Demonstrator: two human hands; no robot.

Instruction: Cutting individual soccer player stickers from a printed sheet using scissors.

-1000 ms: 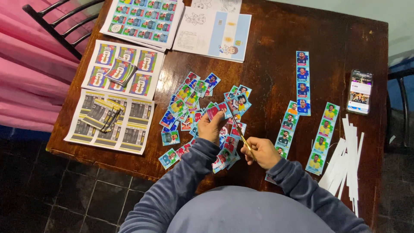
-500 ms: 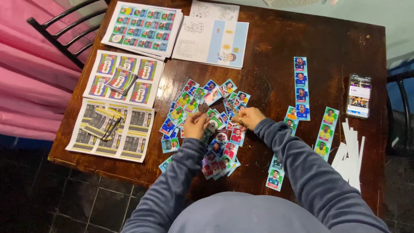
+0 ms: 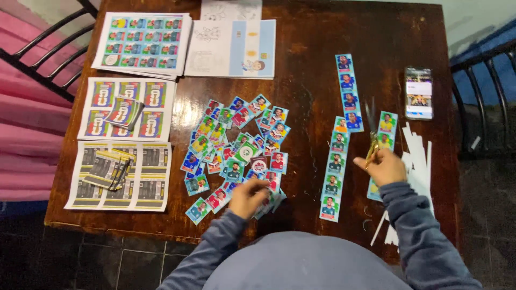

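One big dark wooden table (image 3: 317,96) fills the room's middle, and it's crowded. Up at the far edge lie a printed sticker sheet (image 3: 142,44) and an open album page (image 3: 232,48); below them, down the left side, two more sheets (image 3: 129,110) (image 3: 121,174), each with a small stack of stickers on top. Dead centre, there's the loose pile of cut stickers (image 3: 236,145), scattered and overlapping. The left hand (image 3: 248,197) sits at the pile's near edge, fingers curled down onto the stickers, though whether it's pinching one I can't tell. Over to the right, three uncut strips (image 3: 348,91) (image 3: 333,169) (image 3: 382,137) lie side by side, white offcuts (image 3: 416,161) just beyond, a phone (image 3: 418,92) near the far right edge. The right hand (image 3: 380,166) is closed around the gold handles of the scissors (image 3: 371,134), blades pointing away, between the strips.
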